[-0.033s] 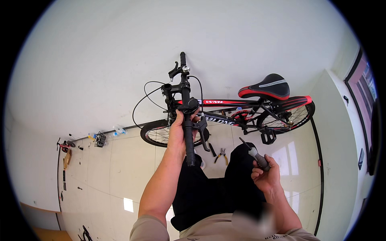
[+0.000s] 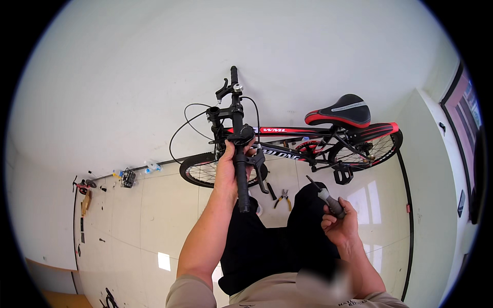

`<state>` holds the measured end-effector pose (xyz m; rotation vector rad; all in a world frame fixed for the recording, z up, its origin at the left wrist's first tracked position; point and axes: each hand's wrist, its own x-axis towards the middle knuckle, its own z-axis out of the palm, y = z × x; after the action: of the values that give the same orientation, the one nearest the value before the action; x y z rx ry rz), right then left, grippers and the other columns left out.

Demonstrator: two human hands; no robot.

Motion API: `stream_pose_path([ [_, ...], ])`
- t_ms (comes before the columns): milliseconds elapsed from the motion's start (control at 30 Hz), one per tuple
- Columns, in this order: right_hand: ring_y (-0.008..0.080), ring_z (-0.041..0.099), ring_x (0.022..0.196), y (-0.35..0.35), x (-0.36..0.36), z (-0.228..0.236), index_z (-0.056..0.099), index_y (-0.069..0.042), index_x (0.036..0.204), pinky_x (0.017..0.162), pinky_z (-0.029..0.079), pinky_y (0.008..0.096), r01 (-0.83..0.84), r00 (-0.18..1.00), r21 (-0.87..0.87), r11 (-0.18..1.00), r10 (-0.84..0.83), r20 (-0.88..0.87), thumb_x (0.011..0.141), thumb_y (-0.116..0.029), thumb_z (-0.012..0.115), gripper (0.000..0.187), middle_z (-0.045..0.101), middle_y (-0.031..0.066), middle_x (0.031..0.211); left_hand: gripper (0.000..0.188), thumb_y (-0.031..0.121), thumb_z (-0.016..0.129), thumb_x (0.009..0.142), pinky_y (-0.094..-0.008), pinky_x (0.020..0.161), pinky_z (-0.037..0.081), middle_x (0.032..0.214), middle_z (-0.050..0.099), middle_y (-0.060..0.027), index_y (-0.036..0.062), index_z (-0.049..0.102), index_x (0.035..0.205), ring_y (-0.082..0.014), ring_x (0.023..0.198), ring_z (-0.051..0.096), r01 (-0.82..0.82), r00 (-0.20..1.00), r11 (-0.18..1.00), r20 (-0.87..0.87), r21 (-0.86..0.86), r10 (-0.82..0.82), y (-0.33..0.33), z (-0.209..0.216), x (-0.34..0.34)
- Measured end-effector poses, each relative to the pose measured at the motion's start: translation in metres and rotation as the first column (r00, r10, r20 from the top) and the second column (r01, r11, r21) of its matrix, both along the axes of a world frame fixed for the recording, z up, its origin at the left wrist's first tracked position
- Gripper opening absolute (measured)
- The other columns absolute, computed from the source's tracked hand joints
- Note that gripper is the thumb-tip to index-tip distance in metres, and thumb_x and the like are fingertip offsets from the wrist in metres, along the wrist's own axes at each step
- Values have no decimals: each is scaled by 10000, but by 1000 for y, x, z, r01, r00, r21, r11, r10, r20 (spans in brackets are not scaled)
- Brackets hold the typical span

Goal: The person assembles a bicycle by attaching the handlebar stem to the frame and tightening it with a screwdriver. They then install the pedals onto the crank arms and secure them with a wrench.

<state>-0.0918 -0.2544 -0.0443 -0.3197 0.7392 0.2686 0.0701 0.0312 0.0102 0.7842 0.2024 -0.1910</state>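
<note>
A black and red bicycle [image 2: 280, 130] stands along the white wall, its front wheel to the left and its saddle [image 2: 343, 111] to the right. My left hand [image 2: 226, 163] is closed round the near side of its handlebar [image 2: 237, 120], just under a round black part [image 2: 245, 132]. The black grip [image 2: 242, 187] points toward me, with a brake lever [image 2: 261, 177] beside it. Over my right thigh, my right hand [image 2: 343, 226] is closed on the grey handle of a screwdriver [image 2: 331, 201]. Its dark shaft points up and left, apart from the bicycle.
Pliers with yellow handles [image 2: 282, 199] lie on the tiled floor beyond my knees, beside a dark tool [image 2: 271, 191]. Along the wall at left are a black wire basket [image 2: 128, 178], plastic bottles [image 2: 152, 167] and a small red bike [image 2: 82, 188]. A pedal [image 2: 343, 176] sticks out toward me.
</note>
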Motion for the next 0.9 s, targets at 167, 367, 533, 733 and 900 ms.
stream_pose_path([
  [167,112,432,527,2,1,1,634,-47,963,506,375,245,25,999,-11,1000,-26,-34,928,-368,613,324,635,90,819,511,483,475,1025,-342,789,541,1194,696,-109,65,578,1301,-193,883,629,21,1000,1000,-15,-5,-21,-1,1,0],
  [367,113,439,536,3,1,1,638,-59,967,513,384,246,32,999,-35,999,-34,-36,933,-366,607,311,635,91,828,435,475,447,1042,-301,702,488,962,689,-51,100,641,1147,-165,848,623,-8,998,991,-58,131,16,9,-7,5],
  [533,113,435,536,4,2,4,638,-60,972,515,382,246,28,999,-36,999,-29,-27,944,-353,591,298,634,93,833,403,416,412,1059,-313,702,467,993,685,-69,86,619,1159,-176,857,616,2,998,983,-64,185,10,13,-1,7],
  [733,112,429,537,4,3,5,633,-65,966,513,379,245,36,999,-30,999,-37,-35,951,-344,582,284,633,98,826,393,359,396,1068,-361,799,509,1035,669,-121,38,576,1208,-218,898,614,24,998,994,-66,108,-17,13,3,7],
  [900,112,426,537,3,3,6,633,-67,968,511,375,246,29,999,-18,999,-29,-32,952,-341,582,278,633,99,827,416,445,428,1047,-327,696,473,989,691,-63,92,624,1149,-172,847,623,0,997,997,-73,73,6,9,-2,7],
])
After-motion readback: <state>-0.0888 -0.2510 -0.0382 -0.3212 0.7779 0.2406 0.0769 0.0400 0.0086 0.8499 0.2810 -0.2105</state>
